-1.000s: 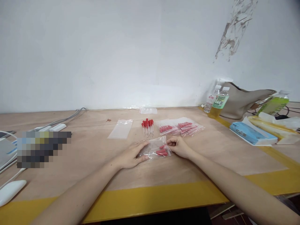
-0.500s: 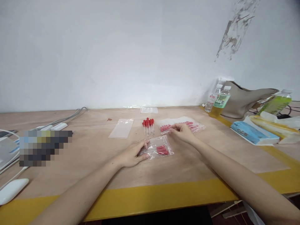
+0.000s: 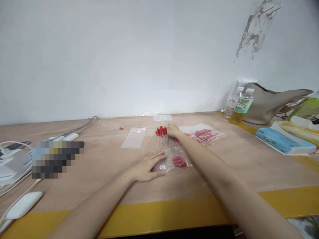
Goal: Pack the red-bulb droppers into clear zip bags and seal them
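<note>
My left hand lies flat with fingers spread on the left end of a clear plastic bag that holds a few red-capped droppers. My right hand reaches far across the table to a loose bunch of red-capped droppers and touches its right side; its fingers are curled and I cannot see whether they grip one. An empty clear bag lies to the left of the bunch. Several filled bags of droppers lie to the right of my right hand.
White cables and adapters sit at the left, with a white device near the yellow table edge. Two bottles, a beige bag and a blue tissue pack stand at the right. Another clear bag lies by the wall.
My right hand left the bag under my left hand, passed over the filled bags, and now reaches left to the loose droppers. The left hand stays on the bag.
</note>
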`<state>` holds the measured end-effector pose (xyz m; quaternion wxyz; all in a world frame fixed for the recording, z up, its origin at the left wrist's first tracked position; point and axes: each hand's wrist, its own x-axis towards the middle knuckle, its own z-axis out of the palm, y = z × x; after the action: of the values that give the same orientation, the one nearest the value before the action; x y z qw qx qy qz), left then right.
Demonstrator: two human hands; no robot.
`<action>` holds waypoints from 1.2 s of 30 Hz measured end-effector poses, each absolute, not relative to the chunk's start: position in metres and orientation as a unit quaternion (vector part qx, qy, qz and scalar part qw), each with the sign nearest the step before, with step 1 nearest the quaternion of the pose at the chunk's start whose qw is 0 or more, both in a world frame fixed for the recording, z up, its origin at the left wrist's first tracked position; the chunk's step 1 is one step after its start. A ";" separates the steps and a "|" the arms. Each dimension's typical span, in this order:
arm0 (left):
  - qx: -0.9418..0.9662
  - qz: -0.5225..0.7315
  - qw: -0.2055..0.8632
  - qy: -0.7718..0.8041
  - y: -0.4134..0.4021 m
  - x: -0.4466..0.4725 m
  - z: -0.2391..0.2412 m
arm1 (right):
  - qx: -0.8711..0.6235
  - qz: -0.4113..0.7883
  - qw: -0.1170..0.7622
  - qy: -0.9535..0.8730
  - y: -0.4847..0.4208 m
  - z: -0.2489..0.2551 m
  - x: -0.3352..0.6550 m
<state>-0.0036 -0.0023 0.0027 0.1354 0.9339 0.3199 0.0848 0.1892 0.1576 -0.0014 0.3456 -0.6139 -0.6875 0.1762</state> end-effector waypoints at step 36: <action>0.925 0.105 0.154 0.331 -0.001 -0.002 0.004 | -0.457 0.515 0.627 -0.365 0.022 -0.021 0.267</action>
<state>-0.0023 -0.0009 0.0035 0.1545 0.9249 0.3311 0.1054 0.2672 0.0219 -0.0215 0.6268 -0.4567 -0.3647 0.5153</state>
